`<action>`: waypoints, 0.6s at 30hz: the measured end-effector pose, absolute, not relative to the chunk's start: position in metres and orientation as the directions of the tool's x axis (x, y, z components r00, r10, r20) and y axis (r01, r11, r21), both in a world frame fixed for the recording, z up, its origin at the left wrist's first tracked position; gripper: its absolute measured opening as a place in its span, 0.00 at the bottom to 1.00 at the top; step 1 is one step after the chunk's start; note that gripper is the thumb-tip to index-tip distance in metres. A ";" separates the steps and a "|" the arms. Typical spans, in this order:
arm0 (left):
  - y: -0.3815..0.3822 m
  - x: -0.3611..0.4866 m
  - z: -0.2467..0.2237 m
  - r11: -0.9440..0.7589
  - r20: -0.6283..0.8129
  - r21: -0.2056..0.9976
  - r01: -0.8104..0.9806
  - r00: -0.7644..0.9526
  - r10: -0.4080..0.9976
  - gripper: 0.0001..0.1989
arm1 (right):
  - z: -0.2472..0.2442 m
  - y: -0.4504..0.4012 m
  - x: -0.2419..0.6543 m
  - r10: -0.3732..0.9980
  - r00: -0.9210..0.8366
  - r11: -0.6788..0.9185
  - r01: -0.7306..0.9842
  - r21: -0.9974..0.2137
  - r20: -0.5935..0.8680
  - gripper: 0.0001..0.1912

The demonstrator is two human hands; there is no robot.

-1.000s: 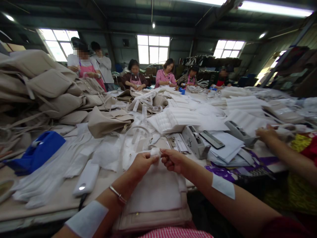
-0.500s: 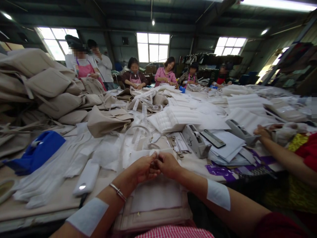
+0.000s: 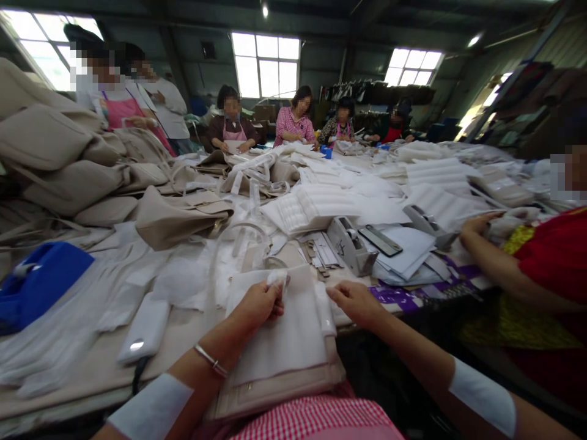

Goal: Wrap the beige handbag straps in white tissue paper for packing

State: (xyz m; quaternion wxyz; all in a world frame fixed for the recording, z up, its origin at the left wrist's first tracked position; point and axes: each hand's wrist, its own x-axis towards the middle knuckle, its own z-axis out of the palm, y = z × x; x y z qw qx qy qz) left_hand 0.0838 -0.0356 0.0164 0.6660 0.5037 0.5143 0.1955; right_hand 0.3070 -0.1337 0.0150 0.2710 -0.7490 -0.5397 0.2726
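Note:
A beige bag (image 3: pixel 275 391) lies at the table's front edge against my apron, with a white foam sheet (image 3: pixel 284 342) spread over it. Over that sheet, my left hand (image 3: pixel 259 307) is closed around a small crumpled piece of thin white wrapping (image 3: pixel 277 278), which pokes up above its fingers. My right hand (image 3: pixel 360 304) is off to the right of the bag, thumb and fingertips pinched together; whether anything is between them cannot be seen. Just left of those fingertips is a white-wrapped strip (image 3: pixel 324 310) along the bag's side. A clear-wrapped strap loop (image 3: pixel 238 235) arches behind the sheet.
Left are a blue tape dispenser (image 3: pixel 46 281), a white power bank (image 3: pixel 144 330) with a cable, and piled beige bags (image 3: pixel 50 137). A grey tape dispenser (image 3: pixel 351 247), a phone (image 3: pixel 380 240) and papers lie right. A co-worker's arm (image 3: pixel 499 263) reaches in; several people work opposite.
My hands were together over the bag; the right one has drawn away to the right. More of the foam sheet shows, and the whole view has shifted.

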 end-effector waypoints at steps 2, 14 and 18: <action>-0.036 0.085 0.014 0.379 -0.470 0.879 0.288 0.389 0.792 0.22 | 0.004 -0.147 0.305 0.904 0.253 -0.425 0.449 -0.786 -0.344 0.24; -0.045 0.080 0.013 0.239 -0.410 0.888 0.392 0.442 0.798 0.13 | 0.038 -0.171 0.270 0.992 -0.002 -0.102 0.586 -0.804 -0.128 0.07; -0.046 0.080 0.013 0.191 -0.394 0.885 0.425 0.464 0.793 0.10 | 0.047 -0.166 0.260 0.988 -0.094 -0.039 0.616 -0.787 -0.122 0.10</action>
